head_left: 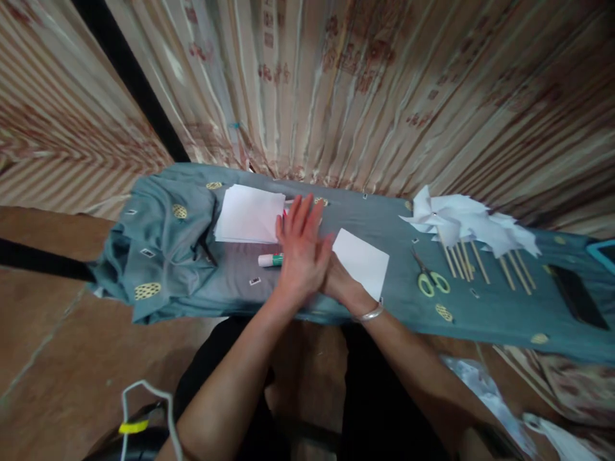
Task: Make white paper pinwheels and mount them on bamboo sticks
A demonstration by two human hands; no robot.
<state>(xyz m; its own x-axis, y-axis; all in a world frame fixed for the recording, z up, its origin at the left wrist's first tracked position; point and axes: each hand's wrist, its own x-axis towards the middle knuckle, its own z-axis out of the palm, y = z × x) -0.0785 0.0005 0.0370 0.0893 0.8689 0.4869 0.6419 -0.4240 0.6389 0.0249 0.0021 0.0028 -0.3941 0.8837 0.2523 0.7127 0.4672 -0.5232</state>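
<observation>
My left hand [302, 253] is over the cloth-covered bench with its fingers stretched out, its inner side against my right hand [337, 278]. Most of the right hand's fingers are hidden behind the left, and a silver bangle [372, 314] circles that wrist. Nothing shows held in the left hand. A glue stick [270, 260] with a white cap lies beside the left hand, partly covered by it. Behind the left fingers is a stack of white paper [252, 214]. One white paper square [362, 261] lies to the right of my hands. Something red peeks out near the left fingertips.
Green-handled scissors [431, 279] lie to the right. Beyond them are several white paper pinwheels [461, 221] on wooden sticks, then a dark phone [578, 296] and a blue-edged object [603, 255]. A patterned curtain [307, 96] hangs behind the grey-green cloth [336, 205].
</observation>
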